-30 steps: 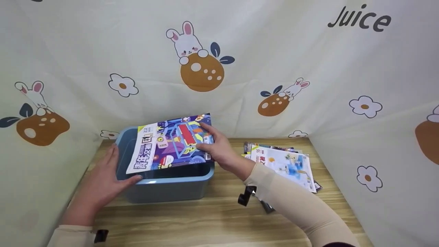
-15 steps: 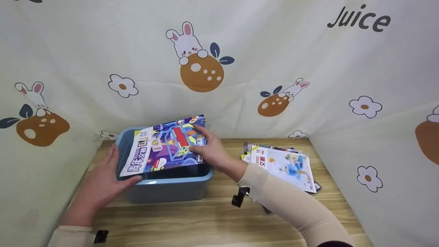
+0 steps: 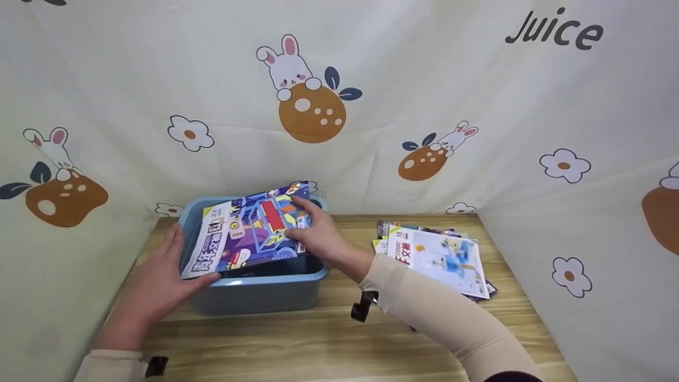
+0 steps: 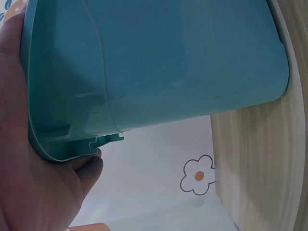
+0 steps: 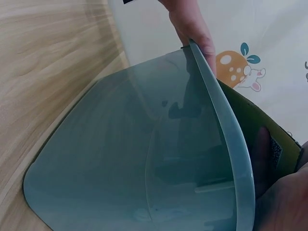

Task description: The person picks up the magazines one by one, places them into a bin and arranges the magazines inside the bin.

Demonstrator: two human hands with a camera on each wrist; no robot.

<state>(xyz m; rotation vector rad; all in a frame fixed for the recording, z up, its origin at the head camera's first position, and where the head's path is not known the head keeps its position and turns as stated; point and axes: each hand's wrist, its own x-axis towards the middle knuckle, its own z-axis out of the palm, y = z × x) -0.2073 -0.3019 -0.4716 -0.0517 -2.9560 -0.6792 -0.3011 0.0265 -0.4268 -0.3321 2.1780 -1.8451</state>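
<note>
A blue plastic storage bin (image 3: 260, 297) stands on the wooden table. My left hand (image 3: 151, 281) grips its front left corner, thumb on the front rim; in the left wrist view, fingertips curl under the rim. My right hand (image 3: 321, 236) holds a magazine (image 3: 233, 244) with a purple illustrated cover and a white title strip by its right edge. The magazine slants across the bin's opening, its left end lower and inside the rim, its right end raised. Fingers (image 5: 262, 149) of the right hand show under the magazine in the right wrist view. The bin's floor is mostly hidden.
A loose pile of magazines (image 3: 440, 260) lies right of the bin, a white and blue cover on top, partly behind the right forearm. A patterned curtain (image 3: 366, 106) with rabbits and oranges rises close behind and at both sides of the table (image 3: 265, 345).
My right hand has moved left and slightly down with the magazine, so its left end sits lower in the bin. The left hand and the bin have stayed in place.
</note>
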